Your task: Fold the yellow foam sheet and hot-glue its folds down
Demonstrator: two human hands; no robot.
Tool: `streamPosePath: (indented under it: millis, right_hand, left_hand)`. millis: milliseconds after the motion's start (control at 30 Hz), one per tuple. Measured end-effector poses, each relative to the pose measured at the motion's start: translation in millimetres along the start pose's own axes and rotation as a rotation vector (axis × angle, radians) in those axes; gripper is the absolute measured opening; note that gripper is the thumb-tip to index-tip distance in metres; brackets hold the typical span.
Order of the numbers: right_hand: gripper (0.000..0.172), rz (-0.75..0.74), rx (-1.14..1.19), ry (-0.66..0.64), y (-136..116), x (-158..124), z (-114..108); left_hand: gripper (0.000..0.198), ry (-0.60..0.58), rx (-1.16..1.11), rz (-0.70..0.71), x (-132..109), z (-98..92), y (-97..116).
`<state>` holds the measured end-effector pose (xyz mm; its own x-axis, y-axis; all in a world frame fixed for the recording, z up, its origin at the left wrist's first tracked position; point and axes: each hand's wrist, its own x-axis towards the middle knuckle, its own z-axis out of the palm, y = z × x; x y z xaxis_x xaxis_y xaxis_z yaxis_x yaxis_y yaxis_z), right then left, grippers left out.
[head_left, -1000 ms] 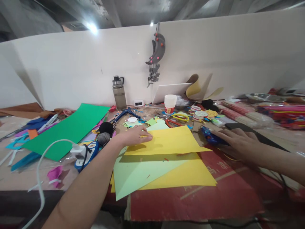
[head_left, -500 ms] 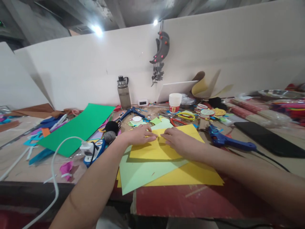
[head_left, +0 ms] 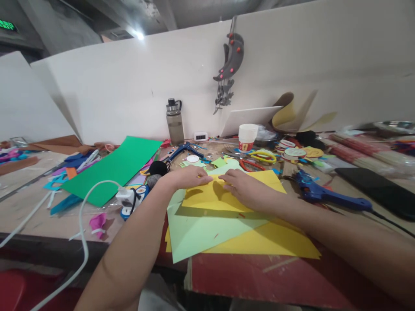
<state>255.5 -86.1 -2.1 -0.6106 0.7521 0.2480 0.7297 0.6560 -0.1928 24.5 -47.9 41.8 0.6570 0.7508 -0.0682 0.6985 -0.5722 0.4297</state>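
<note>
A small yellow paper sheet (head_left: 202, 199) is between my two hands, its near edge raised and casting a shadow. My left hand (head_left: 189, 177) pinches its far part, thumb and fingers closed together. Close by on the right, my right hand (head_left: 243, 188) grips the same sheet with bent fingers, and the paper bulges slightly between the two. Beneath lies a pale green sheet (head_left: 191, 237), set at an angle over a larger yellow sheet (head_left: 279, 242). The fingertips partly hide the held sheet's far edge.
A blue glue gun (head_left: 333, 198) and a black phone-like slab (head_left: 376, 190) lie right. Paper cups (head_left: 247, 137), yellow-handled scissors (head_left: 264, 157) and a bottle (head_left: 175, 125) stand or lie behind. Left are a green sheet (head_left: 113, 172), a power strip (head_left: 128, 203) and a white cable (head_left: 84, 242).
The camera view has shifted, so most things appear farther right. Both hands still hold the yellow sheet, and its near edge now looks raised a little more.
</note>
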Motion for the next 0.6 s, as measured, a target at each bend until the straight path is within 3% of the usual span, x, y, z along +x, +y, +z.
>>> streamPosePath:
  millis: [167, 267, 467, 600]
  right_hand:
    - [0.044, 0.124, 0.050, -0.042, -3.9, -3.6, 6.6]
    - [0.049, 0.069, 0.045, -0.124, -2.6, -6.5, 5.3]
    - [0.055, 0.123, 0.153, 0.021, -16.1, -0.2, -9.8]
    - [0.066, 0.066, 0.186, -0.022, -30.7, 10.1, 3.8]
  left_hand:
    - [0.054, -0.106, 0.076, -0.056, -1.8, -1.7, 3.7]
    - [0.053, -0.096, 0.048, -0.079, -1.6, -1.3, 2.6]
    - [0.047, -0.096, -0.021, -0.011, -1.1, -1.1, -0.8]
    - [0.050, 0.004, 0.043, -0.017, -0.3, -5.1, -2.4]
